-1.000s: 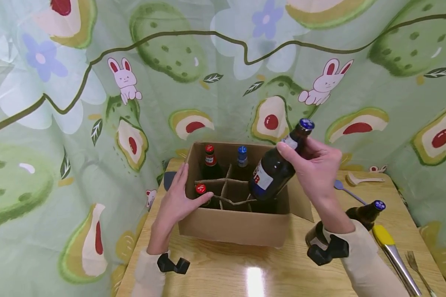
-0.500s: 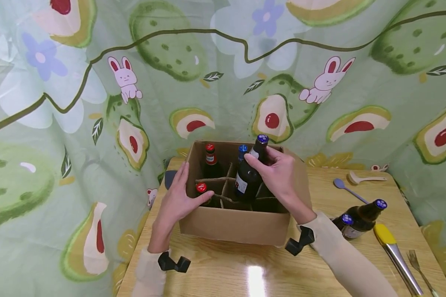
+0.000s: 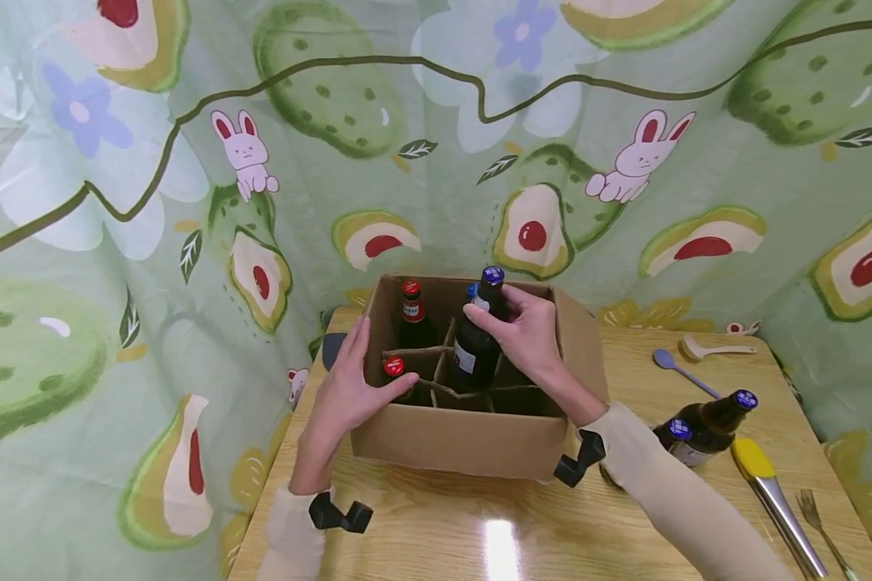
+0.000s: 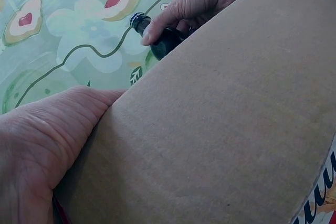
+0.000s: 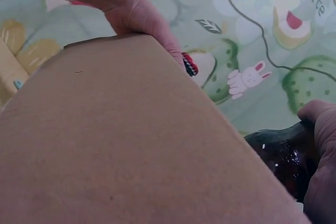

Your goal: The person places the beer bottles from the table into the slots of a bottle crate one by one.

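Note:
My right hand (image 3: pixel 526 335) grips a dark glass beer bottle (image 3: pixel 475 351) by the neck. Blue-capped and nearly upright, the bottle has its lower end in the front middle compartment of a cardboard box (image 3: pixel 458 440); its base is hidden. At the box's front left corner rests my left hand (image 3: pixel 345 395), thumb straight over the front edge, fingers extended along the left side. Two red-capped bottles stand in the left compartments, one at the back (image 3: pixel 414 319), one in front (image 3: pixel 394 369). Behind the gripped bottle, a light-blue cap (image 3: pixel 472 290) partly shows.
Two more blue-capped bottles (image 3: pixel 719 420) stand right of the box, partly behind my right sleeve. Yellow-tipped tongs (image 3: pixel 777 504), a fork (image 3: pixel 817 524), a blue spoon (image 3: pixel 683 371) and a pale ladle (image 3: pixel 715 349) lie on the wooden table (image 3: pixel 436 524). A patterned cloth hangs behind.
My right hand has carried the bottle left and down from above the box's right part, bringing it from tilted to nearly upright. My left hand has stayed at the corner.

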The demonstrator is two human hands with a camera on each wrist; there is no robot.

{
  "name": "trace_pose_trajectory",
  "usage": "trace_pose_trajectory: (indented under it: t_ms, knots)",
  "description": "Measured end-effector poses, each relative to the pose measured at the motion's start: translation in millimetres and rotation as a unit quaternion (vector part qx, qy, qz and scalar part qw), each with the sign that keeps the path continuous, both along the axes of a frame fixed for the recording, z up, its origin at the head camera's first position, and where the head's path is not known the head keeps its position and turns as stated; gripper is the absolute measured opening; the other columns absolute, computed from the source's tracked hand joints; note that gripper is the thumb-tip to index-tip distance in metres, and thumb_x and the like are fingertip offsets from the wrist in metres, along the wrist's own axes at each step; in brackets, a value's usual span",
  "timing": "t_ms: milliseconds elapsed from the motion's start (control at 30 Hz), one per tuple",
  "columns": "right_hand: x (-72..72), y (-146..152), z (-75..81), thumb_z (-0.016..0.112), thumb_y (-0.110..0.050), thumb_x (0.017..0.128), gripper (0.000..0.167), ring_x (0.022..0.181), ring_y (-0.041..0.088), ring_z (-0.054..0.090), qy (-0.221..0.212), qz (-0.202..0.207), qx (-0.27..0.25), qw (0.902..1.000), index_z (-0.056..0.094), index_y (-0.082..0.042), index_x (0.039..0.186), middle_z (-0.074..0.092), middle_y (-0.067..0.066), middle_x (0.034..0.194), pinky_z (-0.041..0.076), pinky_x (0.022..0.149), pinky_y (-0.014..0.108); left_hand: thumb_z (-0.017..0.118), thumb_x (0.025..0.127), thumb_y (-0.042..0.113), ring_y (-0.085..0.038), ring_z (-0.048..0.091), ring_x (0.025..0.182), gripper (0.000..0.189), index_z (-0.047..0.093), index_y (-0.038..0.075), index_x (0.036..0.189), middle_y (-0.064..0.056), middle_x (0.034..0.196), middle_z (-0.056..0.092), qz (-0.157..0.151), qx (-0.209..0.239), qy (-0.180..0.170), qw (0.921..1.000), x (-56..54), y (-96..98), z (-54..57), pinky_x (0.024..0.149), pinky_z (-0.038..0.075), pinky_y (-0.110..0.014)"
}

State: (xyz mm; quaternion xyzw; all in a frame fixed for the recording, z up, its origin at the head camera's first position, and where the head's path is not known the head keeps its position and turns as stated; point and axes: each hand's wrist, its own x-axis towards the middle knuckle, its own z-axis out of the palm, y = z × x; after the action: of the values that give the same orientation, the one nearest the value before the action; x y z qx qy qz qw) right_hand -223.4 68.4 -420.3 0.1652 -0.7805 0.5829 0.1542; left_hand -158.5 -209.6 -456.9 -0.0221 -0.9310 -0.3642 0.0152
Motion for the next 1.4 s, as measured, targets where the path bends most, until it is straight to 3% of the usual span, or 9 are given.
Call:
trace_pose_trajectory:
  t_ms: [167, 300, 500, 633, 767, 967, 1267, 1400]
  knots:
    - [0.4, -2.8, -3.1, 0.086, -0.022, 0.09, 0.025, 0.07, 0.019, 0.066, -0.011, 0.024, 0.018, 0.9995, 0.078, -0.005, 0.106, 0.079, 0.009, 0.093, 0.052, 0.06, 0.023, 0.076, 0.079, 0.074, -0.036, 0.019, 0.159, 0.125, 0.01, 0.021, 0.17, -0.003, 0.176, 0.009, -0.004, -0.001, -0.002, 1.0, 0.7, 1.0, 0.7, 0.118, 0.03, -0.068]
    - [0.2, -3.8, -4.7, 0.086, -0.024, 0.089, 0.022, 0.065, 0.018, 0.064, -0.032, 0.04, 0.051, 0.9974, 0.076, -0.006, 0.098, 0.076, 0.006, 0.085, 0.051, 0.057, 0.024, 0.076, 0.078, 0.075, -0.037, 0.02, 0.159, 0.124, 0.011, 0.022, 0.17, -0.003, 0.176, 0.009, -0.002, 0.0, -0.001, 1.0, 0.9, 1.0, 1.9, 0.118, 0.03, -0.068]
    - [1.4, -3.8, -6.7, 0.086, -0.032, 0.089, 0.027, 0.052, 0.017, 0.048, -0.086, 0.06, 0.117, 0.9876, 0.072, -0.009, 0.083, 0.054, 0.001, 0.06, 0.031, 0.047, 0.026, 0.074, 0.078, 0.077, -0.038, 0.02, 0.159, 0.125, 0.01, 0.023, 0.17, -0.005, 0.176, 0.01, 0.002, -0.004, -0.003, 1.0, 0.7, -0.8, 2.4, 0.116, 0.031, -0.069]
    - [1.3, -3.0, -7.0, 0.089, -0.035, 0.085, 0.034, 0.047, 0.016, 0.04, -0.126, 0.051, 0.158, 0.9781, 0.07, -0.008, 0.074, 0.042, -0.002, 0.054, 0.026, 0.045, 0.027, 0.073, 0.078, 0.079, -0.037, 0.019, 0.159, 0.125, 0.009, 0.023, 0.17, -0.004, 0.176, 0.009, 0.0, -0.004, -0.003, 1.0, 0.4, -1.5, 2.0, 0.117, 0.032, -0.068]
    - [-0.4, -2.8, -8.4, 0.092, -0.034, 0.081, 0.041, 0.046, 0.014, 0.036, -0.152, 0.053, 0.194, 0.9677, 0.064, -0.009, 0.065, 0.038, -0.004, 0.053, 0.025, 0.045, 0.028, 0.072, 0.078, 0.08, -0.037, 0.019, 0.159, 0.125, 0.01, 0.022, 0.17, -0.004, 0.176, 0.008, -0.001, -0.001, -0.006, 1.0, 0.8, -1.7, 2.4, 0.118, 0.031, -0.067]
    - [-2.5, -3.3, -9.7, 0.094, -0.031, 0.08, 0.052, 0.046, 0.015, 0.036, -0.179, 0.07, 0.207, 0.9594, 0.052, -0.01, 0.057, 0.035, -0.003, 0.053, 0.026, 0.045, 0.027, 0.072, 0.078, 0.08, -0.037, 0.02, 0.159, 0.125, 0.01, 0.022, 0.17, -0.004, 0.176, 0.009, -0.002, -0.003, -0.002, 1.0, 0.3, -0.9, 1.3, 0.117, 0.032, -0.067]
    - [-4.1, -4.2, -10.6, 0.094, -0.027, 0.079, 0.053, 0.045, 0.013, 0.034, -0.203, 0.086, 0.223, 0.9496, 0.05, -0.012, 0.055, 0.034, -0.004, 0.053, 0.024, 0.045, 0.027, 0.072, 0.079, 0.08, -0.036, 0.019, 0.159, 0.124, 0.01, 0.023, 0.17, -0.003, 0.176, 0.008, -0.003, -0.003, -0.002, 1.0, -0.6, -0.2, -1.1, 0.117, 0.032, -0.068]
    - [-5.7, -6.7, -10.9, 0.094, -0.029, 0.08, 0.047, 0.045, 0.013, 0.037, -0.207, 0.104, 0.244, 0.9417, 0.056, -0.011, 0.057, 0.036, -0.005, 0.053, 0.026, 0.045, 0.026, 0.071, 0.079, 0.08, -0.037, 0.019, 0.159, 0.124, 0.01, 0.023, 0.17, -0.004, 0.176, 0.008, -0.004, -0.005, -0.003, 1.0, -0.5, 0.1, -0.2, 0.116, 0.031, -0.069]
